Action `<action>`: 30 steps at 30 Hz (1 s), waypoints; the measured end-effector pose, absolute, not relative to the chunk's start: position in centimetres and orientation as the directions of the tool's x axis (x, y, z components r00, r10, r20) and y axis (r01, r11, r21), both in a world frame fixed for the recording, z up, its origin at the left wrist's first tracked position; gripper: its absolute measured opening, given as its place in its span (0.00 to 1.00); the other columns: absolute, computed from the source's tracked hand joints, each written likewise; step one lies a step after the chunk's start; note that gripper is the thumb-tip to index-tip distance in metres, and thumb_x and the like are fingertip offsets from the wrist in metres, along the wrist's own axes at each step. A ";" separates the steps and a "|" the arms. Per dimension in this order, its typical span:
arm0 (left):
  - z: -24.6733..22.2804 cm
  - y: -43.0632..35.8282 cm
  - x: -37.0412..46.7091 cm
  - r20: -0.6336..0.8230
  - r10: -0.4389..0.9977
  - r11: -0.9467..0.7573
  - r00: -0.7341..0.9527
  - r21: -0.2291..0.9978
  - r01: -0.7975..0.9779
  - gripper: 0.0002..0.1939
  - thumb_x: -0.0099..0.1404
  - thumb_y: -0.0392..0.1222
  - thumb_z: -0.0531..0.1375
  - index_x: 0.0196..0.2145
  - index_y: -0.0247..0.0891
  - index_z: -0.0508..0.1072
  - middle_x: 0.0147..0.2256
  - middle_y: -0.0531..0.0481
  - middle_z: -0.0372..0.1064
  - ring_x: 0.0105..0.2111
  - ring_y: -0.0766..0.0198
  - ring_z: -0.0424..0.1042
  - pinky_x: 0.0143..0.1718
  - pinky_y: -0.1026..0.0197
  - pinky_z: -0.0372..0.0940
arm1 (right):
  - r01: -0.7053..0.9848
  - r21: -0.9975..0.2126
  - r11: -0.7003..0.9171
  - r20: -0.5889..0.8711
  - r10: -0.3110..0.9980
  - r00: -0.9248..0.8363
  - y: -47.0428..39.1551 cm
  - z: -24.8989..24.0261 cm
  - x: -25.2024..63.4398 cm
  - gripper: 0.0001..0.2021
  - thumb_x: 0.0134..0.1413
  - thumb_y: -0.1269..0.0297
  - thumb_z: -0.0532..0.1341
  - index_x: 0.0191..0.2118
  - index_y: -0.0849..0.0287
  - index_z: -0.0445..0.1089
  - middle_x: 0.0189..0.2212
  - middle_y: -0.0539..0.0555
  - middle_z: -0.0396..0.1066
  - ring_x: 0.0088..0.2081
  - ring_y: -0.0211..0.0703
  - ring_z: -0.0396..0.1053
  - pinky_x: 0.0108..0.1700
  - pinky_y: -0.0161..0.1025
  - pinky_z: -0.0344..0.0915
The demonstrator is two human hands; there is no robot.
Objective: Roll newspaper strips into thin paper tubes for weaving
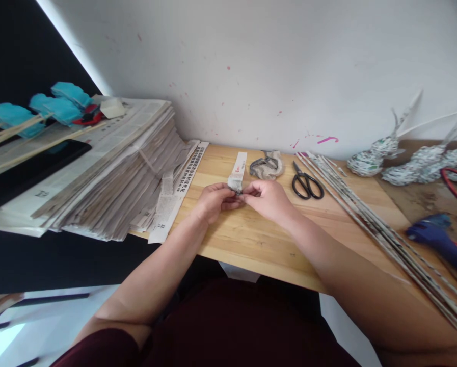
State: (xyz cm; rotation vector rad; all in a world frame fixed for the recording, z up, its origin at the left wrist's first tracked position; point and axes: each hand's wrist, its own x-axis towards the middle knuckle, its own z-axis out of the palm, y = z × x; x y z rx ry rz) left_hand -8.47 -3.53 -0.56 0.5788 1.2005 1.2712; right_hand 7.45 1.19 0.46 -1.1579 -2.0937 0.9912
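My left hand (215, 201) and my right hand (267, 200) meet over the wooden table, the fingers of both closed in a pinch. Between them is the near end of a narrow newspaper strip (239, 165), crumpled and greyish there. Its far end lies flat and pale, with small red print. Just behind my right hand sits a loose bundle of twisted grey-brown paper (267, 165). Black-handled scissors (306, 185) rest to the right of that hand, apart from it. My fingertips partly hide the crumpled end.
At left stands a tall newspaper stack (125, 173) bearing a black phone (60, 155) and blue bundles (65, 104) on sticks. Rolled paper rods (369, 219) lie diagonally on the right. Beyond them are woven paper shapes (373, 159) and a blue glue gun (440, 237). A wall closes the back.
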 end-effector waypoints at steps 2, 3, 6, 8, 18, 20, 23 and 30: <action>-0.5 -3.5 -8.5 -0.350 0.927 0.273 -0.133 0.875 -0.399 0.05 0.58 0.25 0.58 0.29 0.28 0.72 0.26 0.41 0.75 0.23 0.64 0.76 0.29 0.63 0.73 | 0.477 -0.816 0.327 0.077 0.879 -0.471 1.2 0.6 7.4 0.02 0.47 0.65 0.67 0.29 0.56 0.76 0.27 0.51 0.77 0.30 0.40 0.73 0.32 0.37 0.66; -0.5 -3.6 -8.5 -0.346 0.930 0.273 -0.125 0.876 -0.397 0.04 0.59 0.25 0.58 0.29 0.28 0.72 0.26 0.41 0.75 0.23 0.65 0.76 0.29 0.64 0.73 | 0.477 -0.823 0.310 0.064 0.883 -0.465 1.2 0.7 7.4 0.02 0.46 0.65 0.67 0.28 0.57 0.76 0.27 0.51 0.77 0.29 0.40 0.73 0.32 0.37 0.66; -0.7 -3.5 -8.7 -0.338 0.936 0.273 -0.101 0.876 -0.398 0.04 0.58 0.26 0.59 0.29 0.28 0.72 0.25 0.42 0.75 0.23 0.65 0.75 0.29 0.64 0.72 | 0.435 -0.868 0.237 0.015 0.890 -0.456 1.2 0.6 7.4 0.03 0.45 0.65 0.68 0.28 0.58 0.76 0.26 0.52 0.76 0.28 0.39 0.71 0.28 0.35 0.65; -0.8 -3.5 -8.9 -0.332 0.939 0.270 -0.088 0.872 -0.408 0.03 0.58 0.26 0.59 0.28 0.28 0.72 0.25 0.42 0.74 0.24 0.65 0.75 0.30 0.64 0.72 | 0.378 -0.915 0.143 -0.046 0.892 -0.450 1.3 0.4 7.3 0.04 0.45 0.65 0.68 0.28 0.58 0.74 0.24 0.52 0.75 0.25 0.37 0.70 0.25 0.34 0.63; -0.6 -3.9 -9.0 -0.262 0.964 0.245 0.036 0.833 -0.496 0.07 0.56 0.26 0.63 0.35 0.28 0.77 0.32 0.43 0.77 0.32 0.65 0.77 0.38 0.65 0.72 | 0.208 -0.964 -0.164 -0.237 0.887 -0.396 1.5 1.2 7.1 0.06 0.46 0.71 0.68 0.26 0.61 0.70 0.22 0.51 0.72 0.25 0.34 0.70 0.23 0.29 0.64; -0.7 -3.9 -9.0 -0.263 0.964 0.242 0.029 0.833 -0.498 0.06 0.56 0.27 0.65 0.34 0.28 0.77 0.32 0.44 0.77 0.31 0.66 0.77 0.38 0.66 0.71 | 0.205 -0.966 -0.161 -0.232 0.888 -0.398 1.5 1.3 7.2 0.06 0.46 0.71 0.68 0.26 0.61 0.70 0.22 0.50 0.72 0.25 0.34 0.70 0.23 0.29 0.64; -1.0 -3.8 -9.1 -0.263 0.965 0.242 0.026 0.840 -0.486 0.06 0.56 0.29 0.67 0.34 0.28 0.77 0.32 0.45 0.77 0.32 0.67 0.77 0.39 0.66 0.71 | 0.202 -0.966 -0.159 -0.231 0.883 -0.409 1.4 1.3 7.2 0.06 0.47 0.71 0.68 0.26 0.61 0.70 0.22 0.50 0.72 0.25 0.33 0.70 0.24 0.29 0.65; -1.3 -3.6 -9.1 -0.256 0.967 0.230 0.008 0.853 -0.468 0.08 0.55 0.33 0.69 0.33 0.28 0.76 0.30 0.47 0.76 0.30 0.68 0.77 0.35 0.67 0.72 | 0.184 -0.971 -0.154 -0.221 0.876 -0.430 1.3 1.2 7.1 0.06 0.47 0.72 0.68 0.26 0.61 0.69 0.22 0.50 0.72 0.25 0.33 0.70 0.24 0.29 0.65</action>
